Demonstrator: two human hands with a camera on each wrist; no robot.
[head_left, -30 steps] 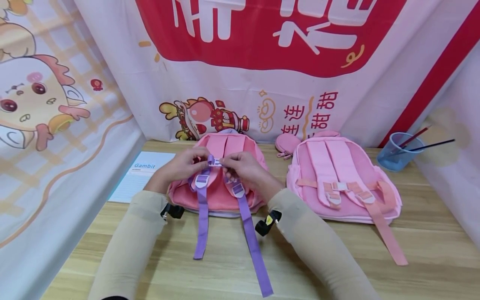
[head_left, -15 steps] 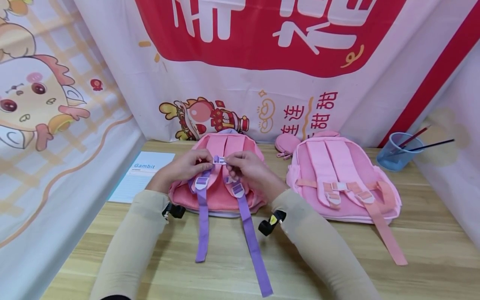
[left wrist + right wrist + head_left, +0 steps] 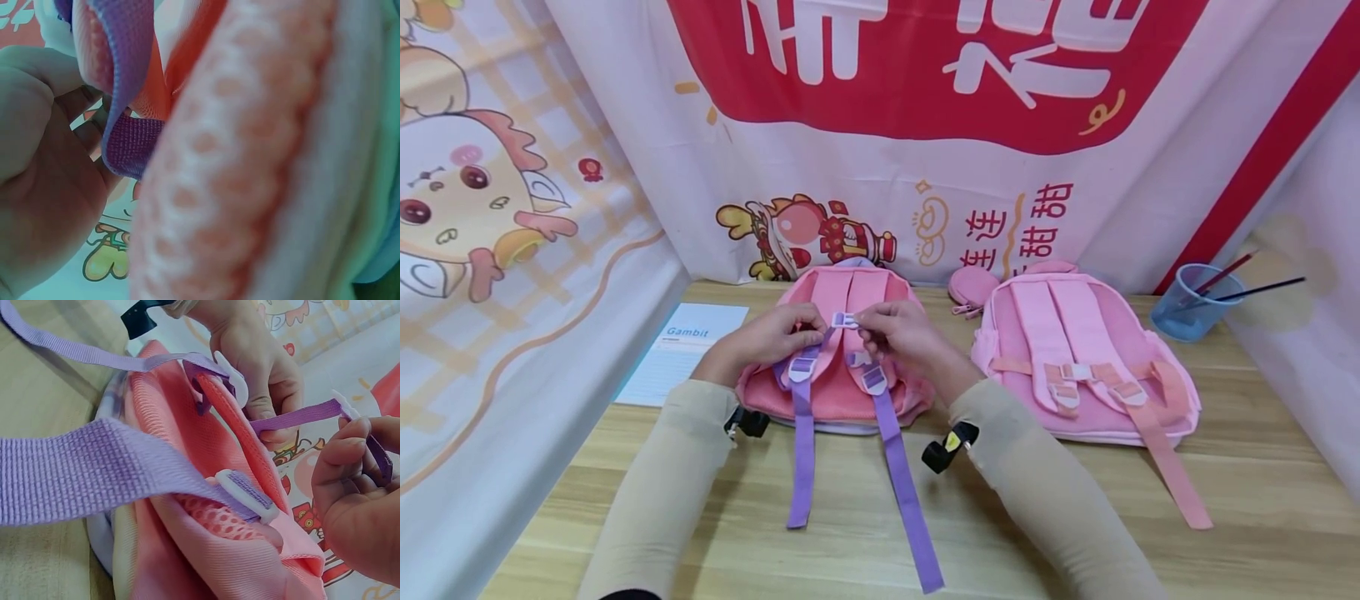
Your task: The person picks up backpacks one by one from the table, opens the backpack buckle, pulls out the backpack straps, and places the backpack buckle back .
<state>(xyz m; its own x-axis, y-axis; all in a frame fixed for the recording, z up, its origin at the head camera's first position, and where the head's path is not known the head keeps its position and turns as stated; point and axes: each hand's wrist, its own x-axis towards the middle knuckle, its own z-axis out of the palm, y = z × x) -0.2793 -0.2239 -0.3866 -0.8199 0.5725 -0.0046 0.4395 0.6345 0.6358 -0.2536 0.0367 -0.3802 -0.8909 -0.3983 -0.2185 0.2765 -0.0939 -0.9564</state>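
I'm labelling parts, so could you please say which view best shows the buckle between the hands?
The head view, where the buckle is face-on and mostly uncovered. Right wrist shows it nearly edge-on; in left wrist, I cannot identify it.

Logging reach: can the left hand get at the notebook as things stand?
Probably yes: the notebook lies beside the left hand with nothing seen between, but that hand likely must release the purple strap first.
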